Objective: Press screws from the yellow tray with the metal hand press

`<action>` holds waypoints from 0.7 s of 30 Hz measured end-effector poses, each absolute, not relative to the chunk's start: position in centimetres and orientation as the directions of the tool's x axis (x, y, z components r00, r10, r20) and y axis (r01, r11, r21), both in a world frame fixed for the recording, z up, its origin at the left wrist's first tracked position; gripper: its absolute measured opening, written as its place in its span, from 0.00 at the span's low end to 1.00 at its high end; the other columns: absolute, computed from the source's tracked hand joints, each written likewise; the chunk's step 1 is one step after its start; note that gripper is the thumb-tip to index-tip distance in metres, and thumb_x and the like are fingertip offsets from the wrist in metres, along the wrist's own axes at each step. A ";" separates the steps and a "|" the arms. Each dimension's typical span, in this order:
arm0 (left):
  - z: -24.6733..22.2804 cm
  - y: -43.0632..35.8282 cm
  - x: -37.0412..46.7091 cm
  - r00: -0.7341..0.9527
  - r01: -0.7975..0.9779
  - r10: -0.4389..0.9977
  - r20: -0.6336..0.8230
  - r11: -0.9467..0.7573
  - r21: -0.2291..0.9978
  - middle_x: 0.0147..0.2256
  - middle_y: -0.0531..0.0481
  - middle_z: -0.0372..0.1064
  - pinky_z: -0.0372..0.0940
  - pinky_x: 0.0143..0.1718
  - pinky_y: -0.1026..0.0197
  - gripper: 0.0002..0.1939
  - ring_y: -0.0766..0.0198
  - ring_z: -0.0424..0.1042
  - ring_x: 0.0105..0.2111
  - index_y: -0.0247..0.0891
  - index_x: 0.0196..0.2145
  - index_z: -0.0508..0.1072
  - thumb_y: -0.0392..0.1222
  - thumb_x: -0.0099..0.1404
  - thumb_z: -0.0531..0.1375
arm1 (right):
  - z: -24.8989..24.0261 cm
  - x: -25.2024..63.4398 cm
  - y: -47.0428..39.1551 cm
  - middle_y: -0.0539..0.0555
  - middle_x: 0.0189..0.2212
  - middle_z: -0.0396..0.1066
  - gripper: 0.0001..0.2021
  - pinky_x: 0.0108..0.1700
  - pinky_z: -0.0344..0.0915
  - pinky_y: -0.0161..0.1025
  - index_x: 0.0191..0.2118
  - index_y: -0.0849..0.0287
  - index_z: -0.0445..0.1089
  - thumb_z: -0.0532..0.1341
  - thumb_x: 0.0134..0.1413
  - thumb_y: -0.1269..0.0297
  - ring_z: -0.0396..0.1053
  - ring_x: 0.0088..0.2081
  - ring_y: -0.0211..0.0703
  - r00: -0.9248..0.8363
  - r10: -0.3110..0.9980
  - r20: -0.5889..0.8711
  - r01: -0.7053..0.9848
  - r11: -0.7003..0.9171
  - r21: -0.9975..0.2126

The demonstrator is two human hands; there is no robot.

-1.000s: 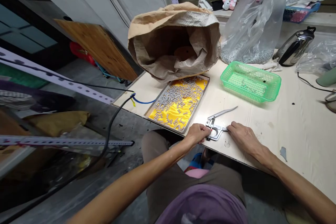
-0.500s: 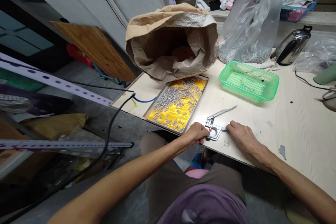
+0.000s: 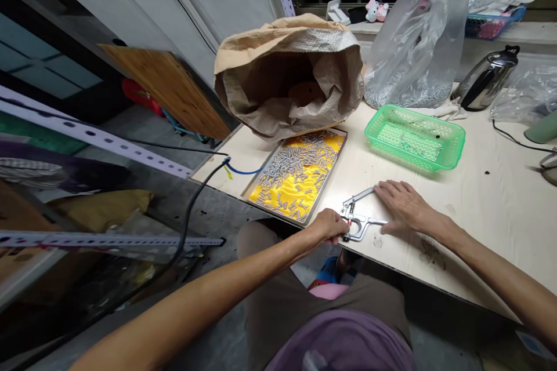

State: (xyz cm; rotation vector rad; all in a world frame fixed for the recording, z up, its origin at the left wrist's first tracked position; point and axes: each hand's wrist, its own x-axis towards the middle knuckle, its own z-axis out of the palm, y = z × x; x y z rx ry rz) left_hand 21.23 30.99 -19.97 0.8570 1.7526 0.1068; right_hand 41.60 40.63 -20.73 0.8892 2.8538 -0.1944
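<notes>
Metal hand-press pliers [image 3: 362,229] lie at the table's front edge, their two handles spread and a coil spring between them. A small red part shows in the jaw. My left hand [image 3: 329,226] is closed in a pinch beside that jaw; whatever its fingertips hold is hidden. Over on the handle side, my right hand [image 3: 404,206] spans the pliers, fingers on the upper handle and thumb against the lower one. Left of the pliers is a shallow tray [image 3: 324,190] lined with yellow cloth, with many small metal screw-like pieces [image 3: 300,162] scattered on it.
A green plastic basket [image 3: 413,153] holds several small metal pieces. Behind the tray, a large brown paper sack [image 3: 287,116] gapes open. A clear plastic bag [image 3: 413,52] of metal pieces and a steel kettle [image 3: 489,78] stand at the back. A black cable [image 3: 185,214] hangs at the left.
My right hand has shifted from pinching the lower handle to spanning both handles, its fingers now on the upper one. My left hand stays at the jaw. The view has shifted slightly.
</notes>
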 end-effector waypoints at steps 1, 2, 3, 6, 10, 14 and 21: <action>-20.1 31.0 21.3 -0.114 0.490 0.587 -0.801 0.735 0.469 0.11 0.58 0.58 0.53 0.16 0.70 0.05 0.71 0.60 0.13 0.34 0.22 0.70 0.36 0.54 0.59 | -20.8 41.6 40.7 0.68 0.57 0.59 0.50 0.58 0.52 0.58 0.61 0.63 0.54 0.71 0.32 0.46 0.55 0.58 0.64 -0.819 0.550 -0.163 0.566 0.821 -0.076; -20.1 31.0 21.3 -0.119 0.491 0.580 -0.806 0.740 0.460 0.11 0.58 0.58 0.53 0.16 0.70 0.06 0.71 0.60 0.13 0.34 0.22 0.70 0.36 0.55 0.60 | -20.9 41.5 40.7 0.68 0.55 0.60 0.50 0.58 0.51 0.59 0.61 0.63 0.54 0.70 0.32 0.45 0.56 0.57 0.63 -0.825 0.545 -0.149 0.559 0.826 -0.075; -20.1 31.0 21.4 -0.124 0.492 0.576 -0.808 0.743 0.454 0.11 0.58 0.58 0.54 0.16 0.70 0.06 0.71 0.60 0.13 0.34 0.22 0.69 0.36 0.55 0.60 | -20.9 41.5 40.7 0.68 0.54 0.62 0.50 0.57 0.51 0.59 0.61 0.64 0.54 0.70 0.32 0.44 0.57 0.56 0.63 -0.829 0.542 -0.136 0.554 0.829 -0.075; -19.7 31.1 21.5 -0.134 0.489 0.573 -0.809 0.748 0.449 0.11 0.59 0.57 0.53 0.16 0.70 0.07 0.71 0.59 0.13 0.34 0.22 0.69 0.36 0.56 0.59 | -20.8 41.4 40.6 0.67 0.50 0.64 0.49 0.55 0.54 0.58 0.60 0.65 0.55 0.69 0.34 0.44 0.60 0.53 0.62 -0.834 0.538 -0.125 0.549 0.831 -0.085; -18.9 31.1 21.7 -0.142 0.492 0.562 -0.815 0.754 0.435 0.11 0.59 0.55 0.53 0.15 0.71 0.10 0.71 0.60 0.14 0.34 0.21 0.66 0.37 0.58 0.59 | -20.5 41.4 40.3 0.66 0.46 0.65 0.43 0.51 0.59 0.53 0.56 0.68 0.60 0.70 0.36 0.47 0.62 0.47 0.58 -0.820 0.551 -0.153 0.568 0.816 -0.107; -18.5 31.1 22.0 -0.154 0.487 0.554 -0.818 0.763 0.425 0.10 0.59 0.55 0.53 0.16 0.71 0.10 0.71 0.60 0.14 0.35 0.21 0.66 0.37 0.58 0.60 | -20.3 41.5 39.9 0.63 0.42 0.66 0.35 0.45 0.63 0.46 0.52 0.66 0.64 0.70 0.39 0.51 0.63 0.42 0.53 -0.834 0.541 -0.110 0.552 0.824 -0.128; -18.5 30.0 21.9 -0.160 0.569 0.604 -0.780 0.703 0.427 0.16 0.55 0.62 0.60 0.22 0.67 0.10 0.69 0.63 0.18 0.33 0.26 0.72 0.42 0.61 0.58 | -21.4 42.3 39.4 0.59 0.39 0.67 0.24 0.39 0.65 0.44 0.48 0.63 0.65 0.68 0.44 0.59 0.63 0.39 0.50 -0.858 0.514 0.003 0.508 0.848 -0.151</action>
